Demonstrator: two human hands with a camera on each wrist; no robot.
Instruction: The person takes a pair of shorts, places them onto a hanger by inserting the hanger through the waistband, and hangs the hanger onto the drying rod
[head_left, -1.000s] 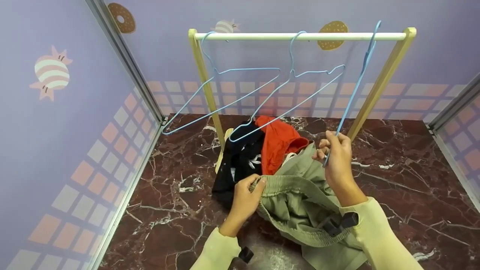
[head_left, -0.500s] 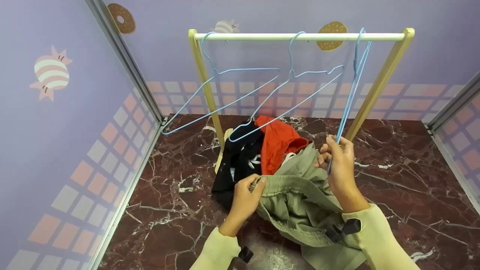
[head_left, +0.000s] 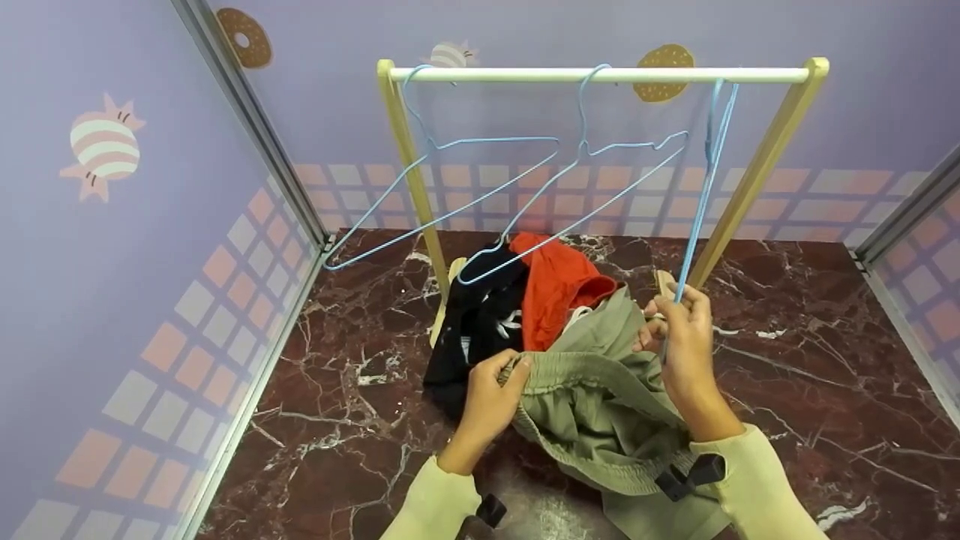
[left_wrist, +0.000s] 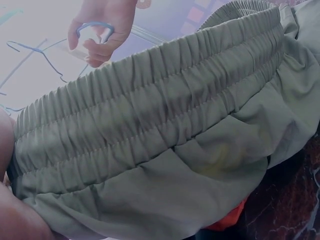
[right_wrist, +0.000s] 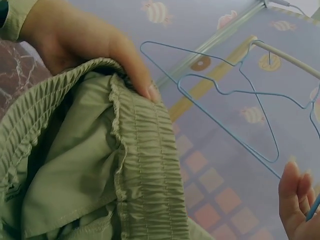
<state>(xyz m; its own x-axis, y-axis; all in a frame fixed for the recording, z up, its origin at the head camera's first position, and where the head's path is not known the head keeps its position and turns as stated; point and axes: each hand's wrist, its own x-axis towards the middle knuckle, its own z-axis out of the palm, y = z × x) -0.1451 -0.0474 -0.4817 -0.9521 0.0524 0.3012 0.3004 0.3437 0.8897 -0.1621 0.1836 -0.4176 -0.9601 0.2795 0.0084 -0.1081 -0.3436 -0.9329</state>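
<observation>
My left hand point(head_left: 491, 394) pinches the elastic waistband of olive-green pants point(head_left: 570, 367), which lie spread with the waist opening facing up. The gathered waistband point(left_wrist: 150, 95) fills much of the left wrist view, the left fingers at its lower left edge. On the right, my right hand point(head_left: 690, 352) grips a blue wire hanger point(head_left: 697, 214) by its lower end, seen nearly edge-on. The hanger's top reaches up to the rack's white rail. In the right wrist view the left thumb lies over the waistband point(right_wrist: 150, 165), while the right fingers point(right_wrist: 290, 185) curl at the hanger.
A wooden rack point(head_left: 409, 165) with a white rail point(head_left: 510, 74) stands behind the clothes. Two more blue hangers hang on it. A red garment point(head_left: 559, 277) and black clothing point(head_left: 480, 315) lie on the marbled floor point(head_left: 337, 420). Patterned walls enclose three sides.
The right hand has drawn the hanger slightly down and toward me; its hook, earlier above the rail, now sits lower, at the rail. The left hand and the pants stay in place.
</observation>
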